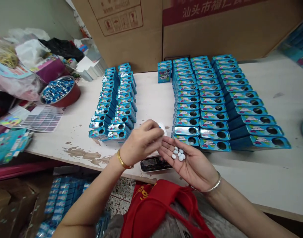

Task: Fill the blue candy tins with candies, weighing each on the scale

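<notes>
Red band on the far right cardboard carton (210, 13): big white 汕头市, then more characters, hard to make out. Upright blue tin (164, 75) at the far end of the rows: looks like "CARAMELO MACIZO", pretty tiny. Digital scale display (149, 162) near the table edge: digits too blurry.

Candy tins (214, 144) — blue, silver-topped (the mints (178, 153) white).

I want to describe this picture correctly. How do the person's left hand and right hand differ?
The left hand faces palm down, fingers pinched together; the right hand lies open, palm up, holding white candies. The left wrist wears a gold bangle, the right a silver bangle. Both are bare and above the table.
</notes>
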Tool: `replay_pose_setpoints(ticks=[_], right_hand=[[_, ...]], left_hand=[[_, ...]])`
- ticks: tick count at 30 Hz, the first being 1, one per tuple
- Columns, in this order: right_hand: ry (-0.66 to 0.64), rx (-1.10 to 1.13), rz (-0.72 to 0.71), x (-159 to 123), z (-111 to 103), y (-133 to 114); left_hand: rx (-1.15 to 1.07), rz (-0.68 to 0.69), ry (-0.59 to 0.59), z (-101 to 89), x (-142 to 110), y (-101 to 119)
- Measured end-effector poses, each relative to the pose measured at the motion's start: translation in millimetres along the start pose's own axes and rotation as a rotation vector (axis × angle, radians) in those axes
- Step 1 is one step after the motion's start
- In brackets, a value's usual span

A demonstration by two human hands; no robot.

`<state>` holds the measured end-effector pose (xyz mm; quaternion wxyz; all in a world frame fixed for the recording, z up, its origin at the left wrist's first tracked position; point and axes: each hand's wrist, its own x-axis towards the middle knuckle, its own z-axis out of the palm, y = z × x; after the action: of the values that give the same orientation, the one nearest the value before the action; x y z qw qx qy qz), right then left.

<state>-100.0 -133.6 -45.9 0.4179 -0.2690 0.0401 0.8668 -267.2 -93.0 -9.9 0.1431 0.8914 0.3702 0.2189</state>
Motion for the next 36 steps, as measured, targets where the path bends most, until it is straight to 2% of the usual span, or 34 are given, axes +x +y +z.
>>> replay_pose_setpoints(ticks=[2,7,9,12,13,15,18,21,23,30,36], right_hand=[[0.019,-0.011,0.016,-1.2,-4.3,-1.3],[0.054,-0.007,0.03,-5.0,-14.1,-0.7],[0.046,-0.002,0.028,-5.1,-15.9,0.5],[0.071,0.021,0.011,-6.0,-17.5,2.4],[0.089,0.031,0.006,-7.1,-18.6,3.1],[0.134,0.042,0.031,-11.1,-23.3,4.7],[0.213,0.026,0.112,-21.2,-37.8,8.7],[0.262,0.0,0.133,-34.2,-58.1,14.4],[0.262,-0.028,0.146,-42.7,-70.3,17.9],[0.17,-0.138,0.253,-55.4,-86.9,20.6],[0.222,-0.09,0.182,-53.1,-83.5,23.5]], left_hand=[[0.039,-0.049,-0.002,-0.5,4.1,-9.8],[0.121,-0.083,-0.149,1.1,11.0,-22.8],[0.115,-0.082,-0.143,-0.2,10.4,-21.0],[0.089,-0.072,-0.057,3.2,3.9,-4.7],[0.079,-0.048,-0.057,8.2,0.2,4.6],[0.077,0.023,-0.132,25.7,-9.1,26.7],[0.131,0.05,-0.262,63.7,-23.8,57.5],[0.122,0.012,-0.306,95.6,-34.7,73.6],[0.082,0.026,-0.306,106.9,-39.2,77.2],[0.05,0.005,-0.222,110.3,-45.8,80.5],[0.066,-0.004,-0.215,108.8,-50.1,78.8]])
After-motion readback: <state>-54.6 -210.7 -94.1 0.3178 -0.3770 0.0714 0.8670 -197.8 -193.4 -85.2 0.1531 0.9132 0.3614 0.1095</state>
